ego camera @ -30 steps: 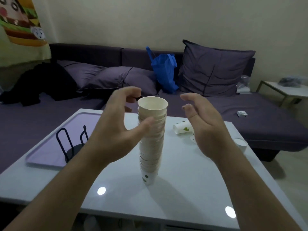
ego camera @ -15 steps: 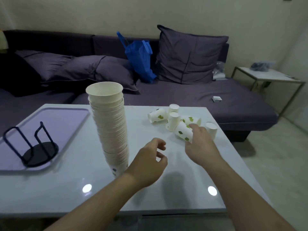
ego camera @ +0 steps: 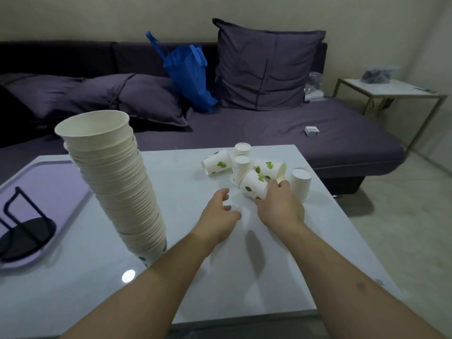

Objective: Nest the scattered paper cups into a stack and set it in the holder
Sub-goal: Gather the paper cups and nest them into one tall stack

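Right hand [ego camera: 278, 206] gripping tipped cup [ego camera: 253, 184] — tall stack [ego camera: 115, 177] upright, left hand [ego camera: 217, 216] empty

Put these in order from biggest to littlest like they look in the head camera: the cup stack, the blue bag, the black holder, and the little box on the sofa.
1. Cup stack, though it sits nearest the camera, which swells it.
2. Blue bag.
3. Black holder, partly cut off at the edge, so its rank against the bag is unsure.
4. Little box.
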The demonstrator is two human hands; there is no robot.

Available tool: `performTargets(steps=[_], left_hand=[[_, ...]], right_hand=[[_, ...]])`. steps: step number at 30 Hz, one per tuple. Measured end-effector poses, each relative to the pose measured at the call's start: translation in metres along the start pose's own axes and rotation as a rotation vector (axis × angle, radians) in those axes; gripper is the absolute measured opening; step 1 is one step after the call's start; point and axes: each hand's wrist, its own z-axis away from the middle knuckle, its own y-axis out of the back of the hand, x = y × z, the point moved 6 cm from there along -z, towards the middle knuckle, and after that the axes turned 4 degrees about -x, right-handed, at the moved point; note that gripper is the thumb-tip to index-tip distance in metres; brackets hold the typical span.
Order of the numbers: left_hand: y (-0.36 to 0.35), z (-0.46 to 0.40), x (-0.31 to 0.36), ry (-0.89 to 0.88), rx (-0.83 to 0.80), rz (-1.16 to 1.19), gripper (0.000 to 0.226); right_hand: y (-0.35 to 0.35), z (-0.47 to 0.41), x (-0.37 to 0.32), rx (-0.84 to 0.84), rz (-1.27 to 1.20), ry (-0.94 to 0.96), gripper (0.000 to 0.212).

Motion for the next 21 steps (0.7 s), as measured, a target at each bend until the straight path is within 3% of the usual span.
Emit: performTargets(steps=[3, 6, 7, 9, 11, 13, 15, 18, 21], left_hand=[[-0.001, -0.003, -0.003, 0.04, 0.004, 0.107, 0.084], [-0.002, -0.001, -0.002, 0.027, -0.025, 0.232, 0.11], [-0.003, -0.001, 0.0, 0.011, -0.028, 0.28, 0.106], [-0.004, 0.001, 0.005, -0.01, -0.02, 0.339, 0.078], [-0.002, 0.002, 0.009, -0.022, 0.005, 0.309, 0.064], [0.001, 0.005, 0.012, -0.017, 0.017, 0.234, 0.067], [0.004, 0.009, 0.016, -0.021, 0.017, 0.198, 0.07], [0.007, 0.015, 0.019, -0.034, 0.016, 0.173, 0.077], [0.011, 0.019, 0.02, -0.035, 0.011, 0.134, 0.08]], right_hand=[[0.004, 0.0, 0.008, -0.08, -0.149, 0.009, 0.042], [0.01, 0.011, 0.005, -0.306, -0.455, 0.127, 0.035], [0.011, 0.018, 0.002, -0.417, -0.507, 0.164, 0.032], [0.013, 0.029, 0.003, -0.569, -0.493, 0.208, 0.027], [0.024, 0.025, 0.011, -0.475, -0.551, 0.189, 0.025], [0.044, 0.011, 0.027, -0.144, -0.563, 0.103, 0.024], [0.059, 0.003, 0.04, 0.12, -0.382, 0.027, 0.037], [0.048, -0.007, 0.055, 0.15, -0.231, -0.062, 0.05], [0.033, -0.012, 0.064, 0.133, -0.205, -0.092, 0.04]])
